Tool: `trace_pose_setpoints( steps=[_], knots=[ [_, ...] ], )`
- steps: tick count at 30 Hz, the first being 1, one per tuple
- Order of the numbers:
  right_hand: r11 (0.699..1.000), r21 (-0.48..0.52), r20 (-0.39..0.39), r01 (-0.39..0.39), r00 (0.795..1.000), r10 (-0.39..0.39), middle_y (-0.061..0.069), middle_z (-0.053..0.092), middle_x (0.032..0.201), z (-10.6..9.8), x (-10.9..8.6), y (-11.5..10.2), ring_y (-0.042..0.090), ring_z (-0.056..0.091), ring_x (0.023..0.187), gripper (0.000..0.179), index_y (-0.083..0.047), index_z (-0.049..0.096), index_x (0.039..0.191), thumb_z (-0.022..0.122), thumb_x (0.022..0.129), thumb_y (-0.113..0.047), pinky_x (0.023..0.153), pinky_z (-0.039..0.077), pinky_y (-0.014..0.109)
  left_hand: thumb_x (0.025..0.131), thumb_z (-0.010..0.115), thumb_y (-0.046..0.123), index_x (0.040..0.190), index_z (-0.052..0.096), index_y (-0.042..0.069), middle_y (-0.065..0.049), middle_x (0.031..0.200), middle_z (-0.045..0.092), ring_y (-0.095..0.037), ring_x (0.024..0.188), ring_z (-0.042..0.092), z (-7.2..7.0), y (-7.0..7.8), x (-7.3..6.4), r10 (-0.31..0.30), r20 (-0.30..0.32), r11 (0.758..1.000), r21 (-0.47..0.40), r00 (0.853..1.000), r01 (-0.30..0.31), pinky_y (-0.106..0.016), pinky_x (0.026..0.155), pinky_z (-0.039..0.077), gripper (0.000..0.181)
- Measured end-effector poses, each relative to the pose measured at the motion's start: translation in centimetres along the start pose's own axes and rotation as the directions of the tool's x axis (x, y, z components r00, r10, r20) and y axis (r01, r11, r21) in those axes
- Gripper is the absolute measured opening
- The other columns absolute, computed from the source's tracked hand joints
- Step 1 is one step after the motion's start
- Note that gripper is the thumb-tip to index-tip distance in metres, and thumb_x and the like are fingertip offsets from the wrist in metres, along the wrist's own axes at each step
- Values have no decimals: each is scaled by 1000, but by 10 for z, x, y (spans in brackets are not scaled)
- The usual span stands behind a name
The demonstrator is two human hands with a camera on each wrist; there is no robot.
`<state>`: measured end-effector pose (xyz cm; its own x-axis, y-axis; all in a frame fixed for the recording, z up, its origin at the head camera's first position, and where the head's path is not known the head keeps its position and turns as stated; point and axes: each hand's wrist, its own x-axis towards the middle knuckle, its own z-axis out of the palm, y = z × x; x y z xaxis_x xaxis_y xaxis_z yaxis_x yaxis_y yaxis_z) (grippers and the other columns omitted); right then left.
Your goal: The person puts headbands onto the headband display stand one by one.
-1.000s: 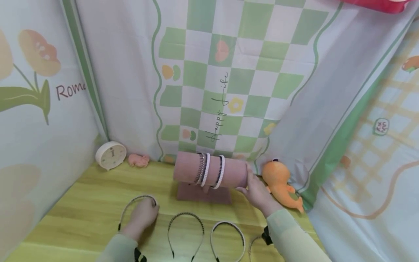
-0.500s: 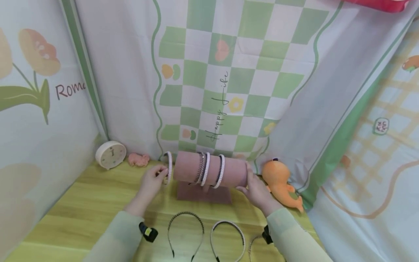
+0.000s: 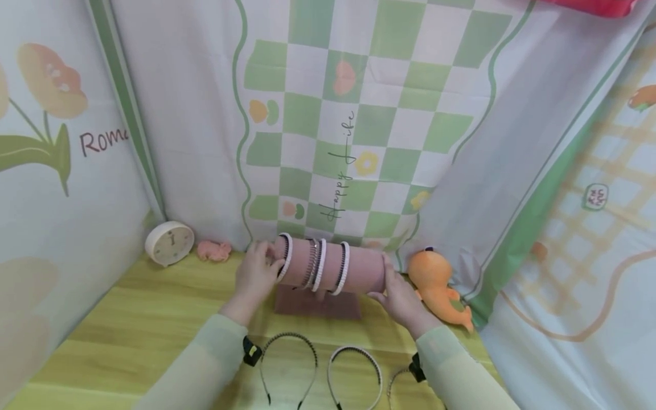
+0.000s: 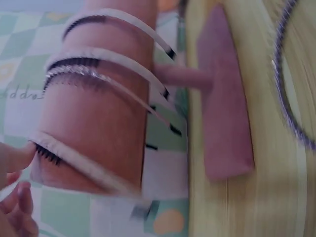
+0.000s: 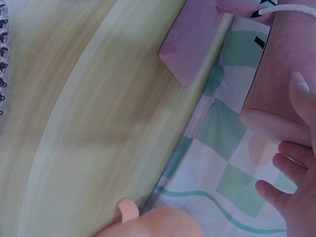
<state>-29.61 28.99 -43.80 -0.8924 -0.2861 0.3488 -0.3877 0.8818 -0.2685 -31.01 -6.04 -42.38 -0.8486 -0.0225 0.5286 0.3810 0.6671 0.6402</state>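
Note:
A pink headband stand has a padded roll [image 3: 361,270] on a flat base [image 3: 318,306]. My left hand [image 3: 255,274] is at the roll's left end, its thumb touching a white headband [image 3: 290,250] with dark teeth that sits around that end. In the left wrist view the hand's other fingers are loosely bent, apart from the band, whose lower end is blurred. My right hand [image 3: 404,299] rests against the roll's right end, thumb on its side and fingers loosely spread in the right wrist view. Two white headbands and a silvery headband [image 4: 81,70] sit farther along the roll.
On the table in front lie a dark beaded headband [image 3: 290,335], a white headband [image 3: 380,376] and another beaded headband [image 3: 390,387]. An orange plush toy [image 3: 433,273] lies right of the stand. A white clock [image 3: 170,244] and a small pink figure [image 3: 214,251] stand back left.
My left hand has picked up a white headband from the table at the left and moved it up and right onto the roll's left end. The right hand has kept its place.

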Motion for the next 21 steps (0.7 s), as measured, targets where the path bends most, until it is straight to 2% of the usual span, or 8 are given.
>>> trace_pose_setpoints(
  steps=[2,3,5,7,9,14,19,21],
  knots=[
    [1000,-3,-3,-2,1000,2,36,53,128,0,0,0,47,58,107,109,-7,-6,157,77,88,-26,90,48,57,88,77,16,117,67,13,-8,114,62,-30,100,60,-1,-2,0,159,-13,978,137,987,-156,-47,83,50,31],
    [1000,-3,-1,-7,1000,7,36,53,128,0,0,0,47,58,107,109,-9,-7,157,77,88,-26,90,49,56,88,76,16,123,67,13,-9,121,62,-32,106,59,-1,-4,0,245,-5,948,210,970,-239,-50,88,49,37],
    [1000,-2,1,-9,1000,9,36,52,128,0,0,0,47,59,107,110,-9,-7,157,77,88,-26,89,49,56,86,78,13,130,65,12,-10,131,61,-35,119,54,-3,-6,-1,393,40,865,322,919,-384,-53,97,43,46],
    [1000,3,7,-10,1000,10,36,52,128,1,0,0,47,59,107,110,-9,-8,157,76,89,-26,89,49,56,83,79,13,134,63,10,-8,137,58,-35,127,49,-6,-8,-2,471,109,790,390,875,-473,-56,102,39,54],
    [1000,8,12,-11,1000,11,36,52,129,1,0,0,47,58,108,110,-9,-8,157,76,89,-26,90,48,56,79,82,15,139,57,9,-8,143,53,-35,134,42,-10,-10,-3,484,184,754,409,856,-514,-57,107,34,65],
    [1000,12,5,-5,1000,5,36,52,129,1,-1,1,47,58,109,109,-9,-7,158,76,89,-26,91,48,56,74,87,21,150,42,8,-9,151,43,-33,141,32,-16,-11,-1,439,319,756,374,840,-537,-57,114,23,89],
    [1000,13,3,1,1000,-1,36,52,128,1,-1,1,46,58,108,110,-10,-9,158,76,89,-25,90,49,56,70,89,26,151,42,11,-11,149,46,-35,137,37,-13,-13,2,461,321,744,368,827,-557,-58,111,27,95],
    [1000,15,3,0,1000,0,36,52,129,1,0,0,46,58,108,110,-10,-8,158,76,89,-25,90,49,56,69,89,30,150,42,12,-10,149,45,-35,137,37,-10,-12,3,458,318,741,380,830,-554,-57,112,26,95]
  ],
)
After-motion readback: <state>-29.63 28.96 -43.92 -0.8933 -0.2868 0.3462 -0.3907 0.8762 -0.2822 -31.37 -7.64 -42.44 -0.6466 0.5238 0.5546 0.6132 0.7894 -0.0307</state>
